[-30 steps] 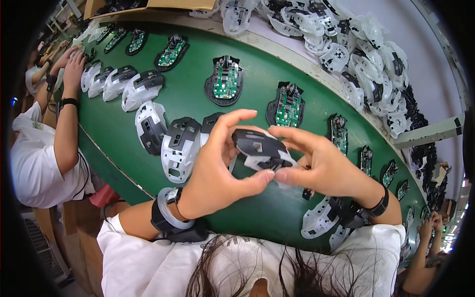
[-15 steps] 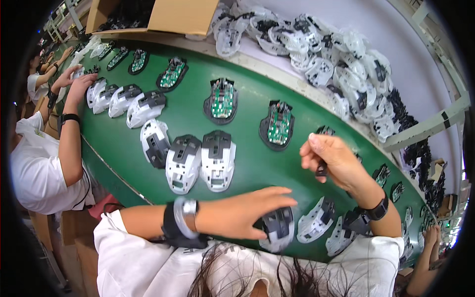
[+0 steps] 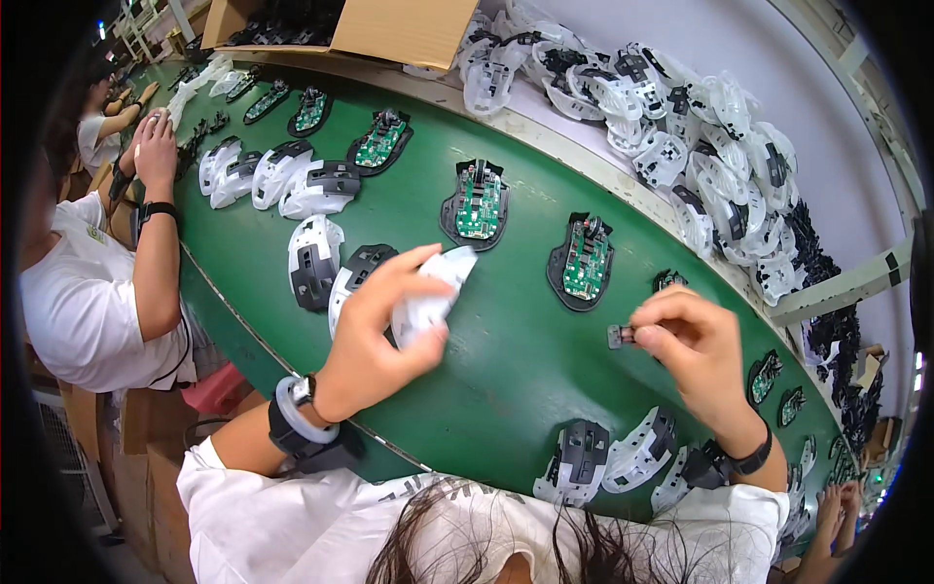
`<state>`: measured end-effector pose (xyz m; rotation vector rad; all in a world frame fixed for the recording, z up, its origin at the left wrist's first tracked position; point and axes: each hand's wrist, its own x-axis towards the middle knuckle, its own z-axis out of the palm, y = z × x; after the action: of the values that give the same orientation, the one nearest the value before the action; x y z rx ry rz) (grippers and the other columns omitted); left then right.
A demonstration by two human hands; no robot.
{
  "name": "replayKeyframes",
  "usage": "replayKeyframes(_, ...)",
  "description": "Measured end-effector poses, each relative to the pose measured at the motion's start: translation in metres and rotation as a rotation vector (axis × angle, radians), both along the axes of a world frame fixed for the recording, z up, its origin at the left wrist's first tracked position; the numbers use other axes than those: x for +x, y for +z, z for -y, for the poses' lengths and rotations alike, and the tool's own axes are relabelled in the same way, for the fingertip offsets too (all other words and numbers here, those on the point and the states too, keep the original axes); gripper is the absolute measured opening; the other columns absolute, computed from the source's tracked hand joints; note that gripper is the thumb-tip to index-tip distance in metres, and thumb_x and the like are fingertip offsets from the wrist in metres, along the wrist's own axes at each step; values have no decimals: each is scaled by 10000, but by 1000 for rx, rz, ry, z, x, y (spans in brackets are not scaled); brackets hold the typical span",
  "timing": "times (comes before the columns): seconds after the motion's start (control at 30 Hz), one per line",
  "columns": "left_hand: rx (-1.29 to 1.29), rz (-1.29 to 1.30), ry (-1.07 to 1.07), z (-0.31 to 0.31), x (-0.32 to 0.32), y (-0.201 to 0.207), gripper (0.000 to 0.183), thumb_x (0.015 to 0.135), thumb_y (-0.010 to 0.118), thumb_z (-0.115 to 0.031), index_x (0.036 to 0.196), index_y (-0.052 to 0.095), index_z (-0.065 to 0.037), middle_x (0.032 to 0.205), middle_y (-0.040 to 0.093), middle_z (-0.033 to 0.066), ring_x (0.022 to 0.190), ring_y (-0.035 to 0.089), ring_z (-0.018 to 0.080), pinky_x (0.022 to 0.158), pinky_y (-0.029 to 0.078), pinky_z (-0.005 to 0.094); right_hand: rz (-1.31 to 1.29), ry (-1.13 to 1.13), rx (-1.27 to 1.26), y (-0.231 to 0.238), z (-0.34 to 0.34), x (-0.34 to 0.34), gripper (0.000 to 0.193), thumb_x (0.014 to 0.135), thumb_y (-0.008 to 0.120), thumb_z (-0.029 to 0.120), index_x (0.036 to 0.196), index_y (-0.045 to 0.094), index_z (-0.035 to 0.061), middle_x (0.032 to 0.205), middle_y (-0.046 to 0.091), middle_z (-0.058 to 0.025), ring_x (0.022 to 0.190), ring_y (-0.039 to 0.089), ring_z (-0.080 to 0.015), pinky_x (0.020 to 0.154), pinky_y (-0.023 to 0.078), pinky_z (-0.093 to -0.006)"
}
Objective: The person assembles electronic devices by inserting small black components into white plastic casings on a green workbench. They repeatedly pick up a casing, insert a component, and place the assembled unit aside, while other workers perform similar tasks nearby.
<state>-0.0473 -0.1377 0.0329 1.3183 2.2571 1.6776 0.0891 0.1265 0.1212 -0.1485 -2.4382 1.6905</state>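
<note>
My left hand (image 3: pixel 365 326) grips a white computer mouse top shell (image 3: pixel 428 302) by its sides, tilted up from the green table; motion blurs it slightly. Beneath and behind that hand lies another white and dark grey mouse shell (image 3: pixel 362 265), partly covered. Between thumb and fingertips of my right hand (image 3: pixel 696 346) is a small dark grey plastic part (image 3: pixel 617 337), held above the table. Beyond the hands, mouse bases with green circuit boards sit in a spaced row, one board (image 3: pixel 585 261) nearest my right hand and another (image 3: pixel 479 206) further left.
More mouse shells (image 3: pixel 574 462) lie along my near edge, and several others (image 3: pixel 316 185) line the left. Bagged shells (image 3: pixel 720 156) are heaped on the far ledge beside a cardboard box (image 3: pixel 399 29). A co-worker (image 3: pixel 107 273) is at the left; another person's hands (image 3: pixel 835 506) show lower right.
My left hand has moved from the near shells to the left row and lifted a shell. My right hand has turned, bringing the small part into plain sight. The whole view has shifted slightly.
</note>
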Motion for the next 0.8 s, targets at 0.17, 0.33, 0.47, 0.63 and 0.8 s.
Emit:
replayKeyframes(0.17, 520, 1175, -394, -41, 18, 34, 462, 922, 495, -274, 1292, 387, -20, 1235, 509, 129, 1147, 521, 215, 950, 447, 376, -536, 242, 508, 8, 33, -35, 145, 671, 720, -23, 793, 670, 40, 793, 664, -73, 719, 612, -235, 659, 488, -336)
replayKeyframes(0.33, 396, 944, -317, -48, 24, 24, 558, 825, 594, -66, 1325, 348, -46, 1209, 499, 84, 1082, 528, 165, 925, 452, 329, -684, 240, 717, -32, 34, -53, 221, 636, 684, -18, 848, 631, 21, 740, 604, -76, 663, 578, -253, 578, 480, -338)
replayKeyframes(0.47, 380, 860, -202, -46, 25, 23, 527, 800, 577, 3, 1292, 391, -36, 1113, 541, 47, 1009, 533, 106, 871, 457, 270, -681, 252, 874, -33, 42, -53, 259, 605, 635, -12, 862, 606, 7, 708, 567, -77, 619, 553, -228, 544, 459, -327)
replayKeyframes(0.63, 357, 750, -144, -43, 27, 23, 452, 783, 554, 31, 1220, 452, -26, 1073, 559, 47, 976, 544, 101, 854, 460, 261, -737, 259, 947, -43, 49, -55, 298, 614, 654, 25, 907, 600, 13, 708, 561, -59, 600, 547, -196, 522, 440, -303)
replayKeyframes(0.8, 292, 710, -97, -38, 21, 13, 415, 754, 533, 59, 1161, 489, -14, 1048, 567, 38, 959, 556, 94, 827, 474, 252, -555, 343, 959, -37, 52, -46, 340, 691, 688, 44, 1015, 591, 4, 776, 594, -73, 673, 576, -193, 560, 447, -302)
